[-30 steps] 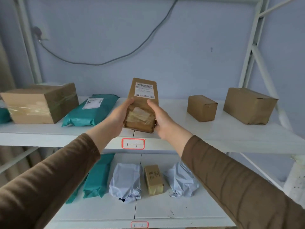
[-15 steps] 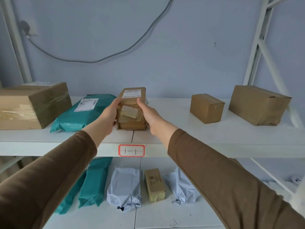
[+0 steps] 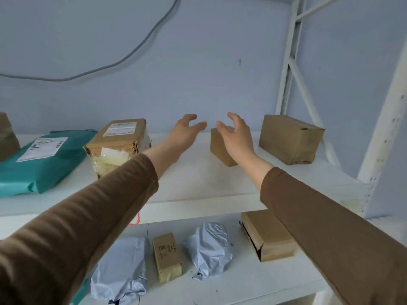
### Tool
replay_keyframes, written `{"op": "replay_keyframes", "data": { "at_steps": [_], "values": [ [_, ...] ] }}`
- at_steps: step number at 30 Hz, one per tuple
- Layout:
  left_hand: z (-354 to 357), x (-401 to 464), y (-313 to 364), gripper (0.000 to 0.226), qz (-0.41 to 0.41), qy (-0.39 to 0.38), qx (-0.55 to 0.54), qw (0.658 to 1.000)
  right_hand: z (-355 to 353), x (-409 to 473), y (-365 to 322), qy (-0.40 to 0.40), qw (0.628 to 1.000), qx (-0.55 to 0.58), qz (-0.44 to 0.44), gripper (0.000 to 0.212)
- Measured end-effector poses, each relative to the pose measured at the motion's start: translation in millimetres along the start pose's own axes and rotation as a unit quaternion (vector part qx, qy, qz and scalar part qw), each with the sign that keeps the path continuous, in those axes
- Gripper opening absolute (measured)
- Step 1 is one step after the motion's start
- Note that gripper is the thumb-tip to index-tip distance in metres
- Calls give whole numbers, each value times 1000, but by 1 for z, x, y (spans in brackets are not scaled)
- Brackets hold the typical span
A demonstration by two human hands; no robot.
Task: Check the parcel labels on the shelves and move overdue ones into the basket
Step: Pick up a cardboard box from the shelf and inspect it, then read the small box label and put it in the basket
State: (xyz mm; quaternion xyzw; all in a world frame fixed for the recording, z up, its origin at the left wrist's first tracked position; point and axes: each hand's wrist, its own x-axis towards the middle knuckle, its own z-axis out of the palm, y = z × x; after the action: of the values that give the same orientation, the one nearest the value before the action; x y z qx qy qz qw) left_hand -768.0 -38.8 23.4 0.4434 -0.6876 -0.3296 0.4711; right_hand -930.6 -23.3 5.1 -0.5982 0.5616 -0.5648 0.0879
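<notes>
The label check is judged to be at the reach for the next parcel: the left hand and right hand are held spread and empty on either side of the small brown box, which stands on the upper shelf, right of centre. A two-handed lift and turn is called for, since no label is seen on its plain cardboard faces.
</notes>
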Motion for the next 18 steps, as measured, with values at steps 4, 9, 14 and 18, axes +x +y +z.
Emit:
{"op": "replay_keyframes", "data": {
  "at_steps": [4, 9, 14, 18],
  "values": [
    [59, 17, -10, 65, -96, -66, -98, 988, -26, 18, 35, 23, 993, 25, 112, 73],
    [99, 25, -12, 49, -199, -77, -239, 947, -36, 19, 55, -57, 955, 124, 264, 80],
    [108, 19, -14, 39, -203, -89, -272, 937, -30, 8, 60, -79, 937, 181, 287, 70],
    [96, -2, -5, 40, -148, -92, -296, 939, -34, -11, 46, -61, 942, 222, 245, 34]
  ]
}}
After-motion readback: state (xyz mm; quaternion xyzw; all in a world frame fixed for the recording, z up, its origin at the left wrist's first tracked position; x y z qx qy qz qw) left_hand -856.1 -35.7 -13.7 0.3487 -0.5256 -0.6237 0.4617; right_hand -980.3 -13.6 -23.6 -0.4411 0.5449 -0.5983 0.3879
